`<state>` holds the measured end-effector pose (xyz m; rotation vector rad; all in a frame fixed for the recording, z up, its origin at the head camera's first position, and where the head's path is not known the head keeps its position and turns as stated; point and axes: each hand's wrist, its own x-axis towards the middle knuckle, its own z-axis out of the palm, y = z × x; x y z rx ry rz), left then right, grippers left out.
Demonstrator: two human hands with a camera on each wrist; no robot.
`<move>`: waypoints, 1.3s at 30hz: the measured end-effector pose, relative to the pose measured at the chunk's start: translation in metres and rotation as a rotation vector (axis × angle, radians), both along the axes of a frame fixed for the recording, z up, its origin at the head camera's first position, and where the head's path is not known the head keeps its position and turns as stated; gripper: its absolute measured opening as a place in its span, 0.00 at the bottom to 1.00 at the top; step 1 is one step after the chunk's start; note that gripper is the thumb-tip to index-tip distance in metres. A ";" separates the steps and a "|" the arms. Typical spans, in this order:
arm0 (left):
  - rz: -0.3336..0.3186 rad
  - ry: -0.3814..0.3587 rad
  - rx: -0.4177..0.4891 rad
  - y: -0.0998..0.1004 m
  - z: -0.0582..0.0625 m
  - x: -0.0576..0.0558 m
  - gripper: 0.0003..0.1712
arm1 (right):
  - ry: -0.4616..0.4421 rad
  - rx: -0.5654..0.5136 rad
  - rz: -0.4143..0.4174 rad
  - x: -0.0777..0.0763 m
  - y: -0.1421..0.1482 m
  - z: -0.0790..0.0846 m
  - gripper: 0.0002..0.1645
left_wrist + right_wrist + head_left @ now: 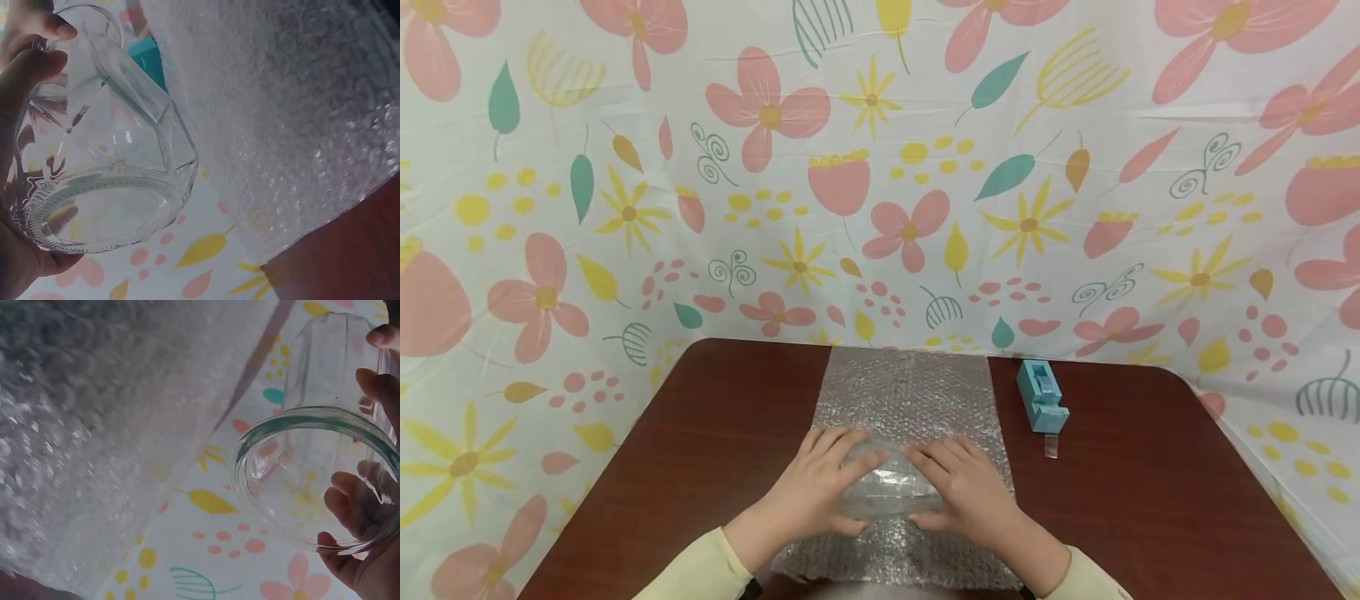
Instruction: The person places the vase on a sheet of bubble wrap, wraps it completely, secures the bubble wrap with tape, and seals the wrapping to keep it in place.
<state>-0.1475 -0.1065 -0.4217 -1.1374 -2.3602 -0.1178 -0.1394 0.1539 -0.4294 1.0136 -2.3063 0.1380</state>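
A clear, faceted glass vase [891, 482] lies on its side over a sheet of bubble wrap [910, 392], in front of me. My left hand [812, 487] grips its base end, thumb and fingers spread round the glass; the left wrist view shows the round ribbed base [106, 209]. At the other end my right hand [972, 487] holds the vase near its mouth, and the thick rim [325, 419] faces the right wrist camera. Both thumbs are on the side nearer to me.
Right of the bubble wrap stands a light-blue tape dispenser [1041, 400], a short piece of clear tape [1052, 447] sticking out of its near end. The dark brown table [715, 433] backs onto a flower-print cloth [910, 167], which also runs along the sides.
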 end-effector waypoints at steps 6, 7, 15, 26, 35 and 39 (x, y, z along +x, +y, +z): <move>-0.016 -0.054 -0.010 0.000 -0.013 0.004 0.52 | -0.088 0.026 -0.003 0.009 0.001 -0.008 0.51; -0.017 -0.066 -0.012 0.001 -0.014 0.005 0.52 | -0.112 0.030 -0.007 0.010 0.001 -0.008 0.50; -0.028 -0.121 -0.024 0.005 -0.019 0.010 0.51 | -0.150 0.019 -0.003 0.016 0.006 -0.018 0.49; -0.023 -0.323 -0.105 0.007 -0.019 0.007 0.48 | -0.294 0.003 -0.039 0.020 0.006 -0.028 0.47; -0.027 -0.446 -0.134 0.010 -0.011 0.000 0.47 | -0.355 -0.035 -0.039 0.020 0.006 -0.026 0.46; -0.019 -0.497 -0.118 0.011 -0.008 -0.004 0.47 | -0.373 -0.030 -0.035 0.014 0.007 -0.022 0.46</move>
